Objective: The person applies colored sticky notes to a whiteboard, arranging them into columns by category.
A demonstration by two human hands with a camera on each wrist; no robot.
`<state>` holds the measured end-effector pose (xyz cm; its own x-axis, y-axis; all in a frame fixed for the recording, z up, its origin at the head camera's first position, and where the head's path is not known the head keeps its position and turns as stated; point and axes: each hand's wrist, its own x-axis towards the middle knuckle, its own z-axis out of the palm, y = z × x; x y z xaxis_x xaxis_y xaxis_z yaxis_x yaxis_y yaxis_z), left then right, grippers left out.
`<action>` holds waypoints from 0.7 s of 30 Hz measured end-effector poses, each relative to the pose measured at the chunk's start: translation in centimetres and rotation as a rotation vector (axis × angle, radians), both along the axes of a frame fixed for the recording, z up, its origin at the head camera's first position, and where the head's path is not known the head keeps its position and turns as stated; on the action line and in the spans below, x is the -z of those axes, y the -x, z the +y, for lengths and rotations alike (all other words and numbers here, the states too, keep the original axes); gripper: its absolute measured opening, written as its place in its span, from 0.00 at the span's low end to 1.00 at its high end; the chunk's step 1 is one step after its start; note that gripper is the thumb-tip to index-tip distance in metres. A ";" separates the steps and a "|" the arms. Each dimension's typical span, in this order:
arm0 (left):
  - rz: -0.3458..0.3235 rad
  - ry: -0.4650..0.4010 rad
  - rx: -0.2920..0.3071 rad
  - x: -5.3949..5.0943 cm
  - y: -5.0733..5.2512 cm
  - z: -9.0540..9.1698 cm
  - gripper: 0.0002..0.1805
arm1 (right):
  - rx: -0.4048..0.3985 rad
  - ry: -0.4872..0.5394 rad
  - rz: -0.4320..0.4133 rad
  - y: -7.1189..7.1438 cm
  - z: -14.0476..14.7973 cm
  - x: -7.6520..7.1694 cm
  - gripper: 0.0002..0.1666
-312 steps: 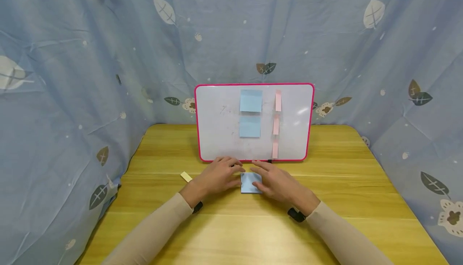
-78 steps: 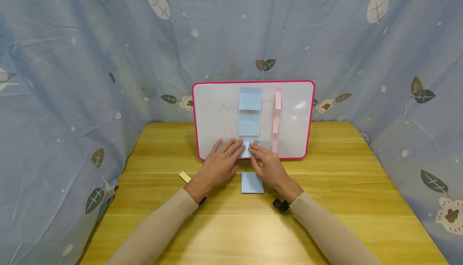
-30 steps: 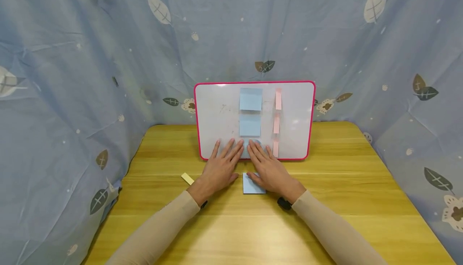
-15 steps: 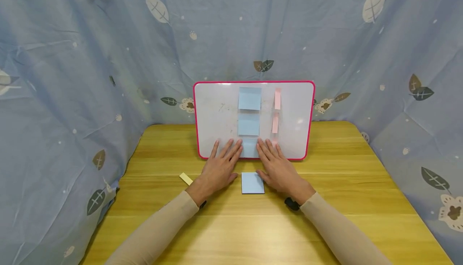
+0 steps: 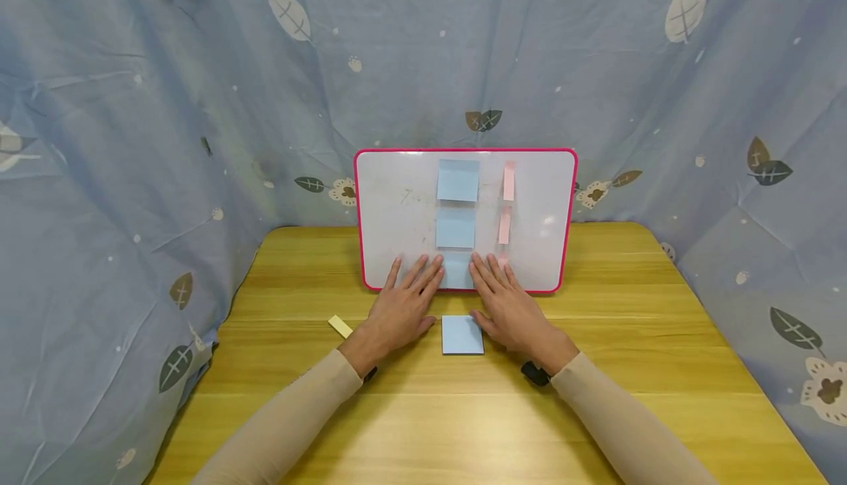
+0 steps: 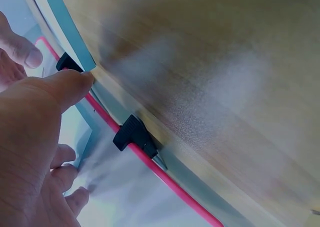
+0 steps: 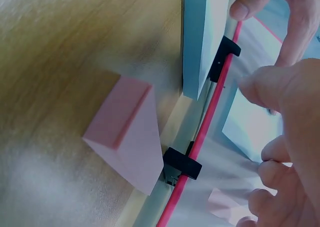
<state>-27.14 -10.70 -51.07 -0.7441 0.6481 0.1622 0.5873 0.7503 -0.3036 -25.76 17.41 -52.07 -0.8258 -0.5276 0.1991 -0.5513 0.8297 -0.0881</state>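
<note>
A whiteboard (image 5: 397, 213) with a pink frame stands upright. Three blue sticky notes form a column on it: top (image 5: 458, 180), middle (image 5: 455, 228) and lowest (image 5: 458, 272). My left hand (image 5: 400, 309) rests its spread, straight fingers on the board, fingertips at the lowest note's left edge. On that note's right edge lie the fingertips of my right hand (image 5: 508, 310), also straight, partly covering the lowest pink strip (image 5: 503, 258). A blue sticky note pad (image 5: 462, 335) lies on the table between my thumbs, near the right one. Neither hand grips anything.
Two more pink strips, upper (image 5: 509, 181) and middle (image 5: 504, 226), hang above. A yellow pad (image 5: 340, 326) lies beside my left wrist. The right wrist view shows a pink pad (image 7: 132, 132) on the table. Black clips (image 6: 135, 135) hold the board's lower edge.
Both hands moved from the blue pad up to the board, where a third blue note now sticks. My right hand then slid right, off the note's middle to its edge. Little differs since half a second ago.
</note>
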 end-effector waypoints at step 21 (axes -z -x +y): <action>-0.251 -0.264 -0.093 -0.7 -1.4 -4.6 0.51 | -0.077 0.279 0.072 -1.2 0.1 -0.3 0.41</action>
